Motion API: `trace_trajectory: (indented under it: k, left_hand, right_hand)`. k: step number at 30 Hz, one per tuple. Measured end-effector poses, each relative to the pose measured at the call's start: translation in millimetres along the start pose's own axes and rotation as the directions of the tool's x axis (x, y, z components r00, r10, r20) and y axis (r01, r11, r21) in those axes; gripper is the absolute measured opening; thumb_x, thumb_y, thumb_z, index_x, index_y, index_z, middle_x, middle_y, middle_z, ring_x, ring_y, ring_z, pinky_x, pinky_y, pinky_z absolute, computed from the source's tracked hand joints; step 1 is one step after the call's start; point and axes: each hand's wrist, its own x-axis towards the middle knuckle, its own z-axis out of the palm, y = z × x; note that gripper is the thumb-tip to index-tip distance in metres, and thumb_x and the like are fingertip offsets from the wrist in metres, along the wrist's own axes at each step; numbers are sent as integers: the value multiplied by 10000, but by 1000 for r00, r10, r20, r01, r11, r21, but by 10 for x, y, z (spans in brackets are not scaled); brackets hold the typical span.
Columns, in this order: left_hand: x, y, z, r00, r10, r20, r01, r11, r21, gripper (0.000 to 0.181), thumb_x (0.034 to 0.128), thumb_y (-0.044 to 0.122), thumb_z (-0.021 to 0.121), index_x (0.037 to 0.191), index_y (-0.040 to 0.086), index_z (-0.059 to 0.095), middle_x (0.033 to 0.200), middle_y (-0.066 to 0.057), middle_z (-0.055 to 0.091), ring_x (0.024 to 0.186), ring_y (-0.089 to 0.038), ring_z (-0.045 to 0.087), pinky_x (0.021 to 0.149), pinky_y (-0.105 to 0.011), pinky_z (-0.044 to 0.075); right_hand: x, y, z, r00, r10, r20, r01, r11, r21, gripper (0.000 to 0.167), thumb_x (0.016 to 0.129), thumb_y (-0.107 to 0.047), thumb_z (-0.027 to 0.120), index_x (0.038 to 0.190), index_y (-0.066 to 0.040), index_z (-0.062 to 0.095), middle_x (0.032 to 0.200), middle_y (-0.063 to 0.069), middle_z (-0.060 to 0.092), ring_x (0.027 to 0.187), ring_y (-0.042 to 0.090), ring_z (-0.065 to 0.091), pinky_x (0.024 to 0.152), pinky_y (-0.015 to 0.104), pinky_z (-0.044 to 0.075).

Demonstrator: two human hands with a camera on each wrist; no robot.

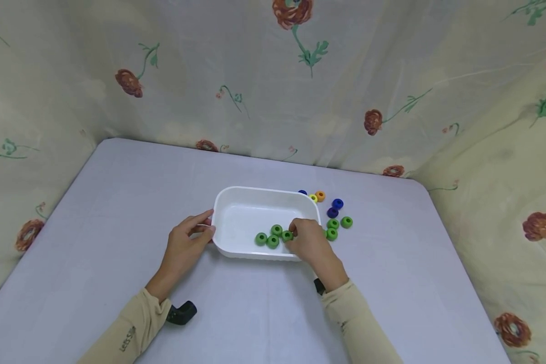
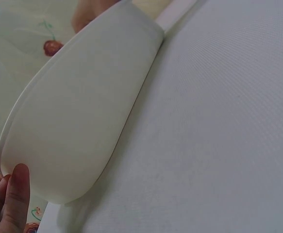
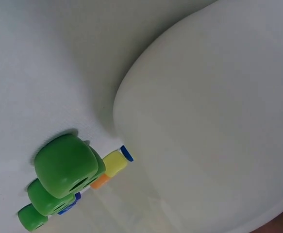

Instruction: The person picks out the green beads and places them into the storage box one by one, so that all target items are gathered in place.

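Observation:
A white tray (image 1: 243, 217) with rounded corners lies on the table. My left hand (image 1: 182, 247) rests its thumb (image 2: 18, 194) and fingertips against the tray's left end, the fingers fairly straight. Inside the tray's front right part, my right hand (image 1: 314, 247) pinches a green bead (image 1: 287, 235). Close to it on the tray floor sit several more green beads (image 1: 273, 241). The right wrist view shows the tray's outer wall (image 3: 204, 121), while the fingertips are hidden there.
Right of the tray lie several green beads (image 1: 347, 222), blue ones (image 1: 337, 203), an orange bead (image 1: 320, 196) and a yellow bead (image 1: 313, 198). A white cloth (image 1: 154, 177) covers the table. A flowered curtain (image 1: 255, 76) hangs behind and at both sides.

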Motion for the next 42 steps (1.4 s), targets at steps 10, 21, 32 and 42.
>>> trace_trajectory:
  k: [10, 21, 32, 42]
  left_hand:
    - [4, -7, -4, 1000, 6, -2, -6, 1000, 17, 450, 960, 70, 644, 1405, 93, 590, 1208, -149, 620, 1118, -271, 615, 782, -123, 595]
    - [5, -11, -1, 1000, 7, -3, -7, 1000, 26, 450, 959, 66, 645, 1404, 88, 589, 1198, -150, 618, 1117, -274, 622, 790, -130, 598]
    - [-2, -10, 9, 1000, 2, 1, -2, 999, 33, 452, 959, 67, 645, 1407, 91, 588, 1202, -148, 620, 1117, -272, 622, 793, -131, 597]
    - [-6, 0, 7, 1000, -3, -1, 3, 999, 34, 453, 959, 63, 644, 1407, 94, 588, 1202, -147, 620, 1114, -269, 623, 789, -127, 595]
  right_hand:
    - [27, -1, 19, 998, -56, -7, 56, 998, 27, 261, 809, -97, 804, 1046, -25, 724, 953, 93, 713, 868, 214, 634, 802, 362, 584]
    - [34, 4, 38, 996, -82, -22, 82, 996, 40, 275, 804, -104, 810, 1055, -38, 720, 937, 82, 702, 848, 202, 618, 774, 346, 567]
    - [7, 3, 26, 995, -93, -41, 94, 995, 45, 304, 812, -117, 802, 1088, -30, 708, 938, 88, 693, 838, 209, 612, 765, 353, 564]
    - [-81, -16, -96, 969, -143, -202, 171, 977, 125, 282, 908, -211, 749, 1105, -13, 712, 955, 101, 705, 821, 205, 607, 715, 310, 542]
